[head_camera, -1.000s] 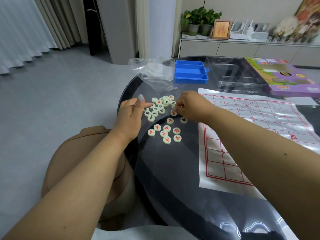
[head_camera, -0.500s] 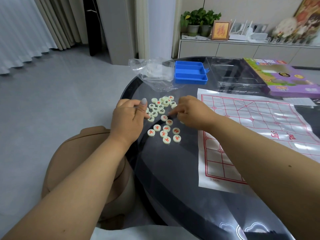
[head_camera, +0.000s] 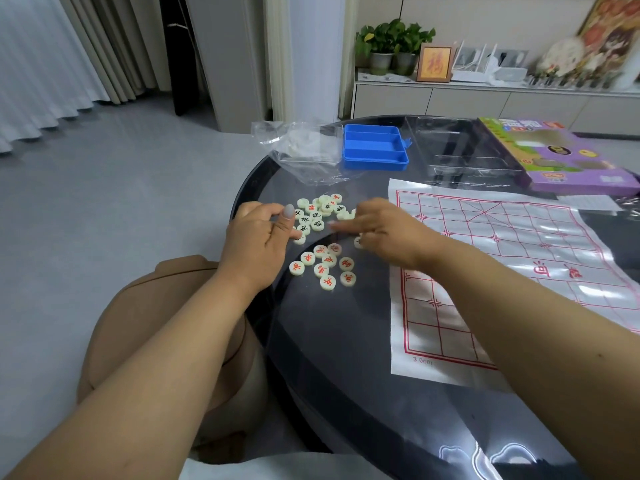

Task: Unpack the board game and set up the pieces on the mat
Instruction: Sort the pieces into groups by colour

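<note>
Round cream game pieces lie on the dark glass table (head_camera: 346, 341) in two clusters. The black-lettered pieces (head_camera: 318, 211) form the far pile and the red-lettered pieces (head_camera: 325, 266) lie nearer to me. My left hand (head_camera: 258, 237) rests at the left edge of the pile, fingers curled and thumb up, over one piece (head_camera: 299, 240). My right hand (head_camera: 381, 233) hovers on the right, its index finger stretched left between the clusters, with a piece (head_camera: 358, 241) half hidden under it. The white mat with a red grid (head_camera: 502, 258) lies flat to the right with no pieces on it.
At the far side of the table are a crumpled clear plastic bag (head_camera: 301, 150), a blue compartment tray (head_camera: 375, 147), a clear plastic insert (head_camera: 467, 150) and the purple game box (head_camera: 568, 157). A tan stool (head_camera: 156, 323) stands left of the table edge.
My right hand has drawn a piece from the far pile toward me into the red-lettered cluster. My left hand has dropped lower against the pile's left side.
</note>
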